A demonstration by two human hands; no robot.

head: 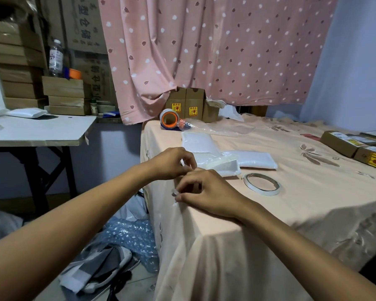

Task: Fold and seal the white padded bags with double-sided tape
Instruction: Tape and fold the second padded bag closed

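Curtain [215, 51]: pink with pale spots, hung across the back wall.
Table [291, 192]: draped in a peach cloth with a leaf print, filling the right half of the view.
Side table [41, 131]: white top, to the left, with stacked cardboard boxes [20, 61] behind it.
Bubble wrap [130, 237]: heaped on the floor beside the table's near corner.
Padded bags [200, 142]: white, three visible, lying flat and partly overlapping on the cloth just beyond the hands, towards the table's left edge.
Left hand [172, 162]: over the table's left edge, fingers curled, tips pinching one end of a thin strip [174, 193].
Right hand [208, 192]: nearer the camera, just beside the left, fingers curled, tips pinching the other end of the same strip.
Tape roll [262, 184]: narrow, white, flat on the cloth, right of the hands and near the bags.
Packing tape [169, 119]: orange core, at the table's far left corner.
Thin strip: pale, too small to make out further.
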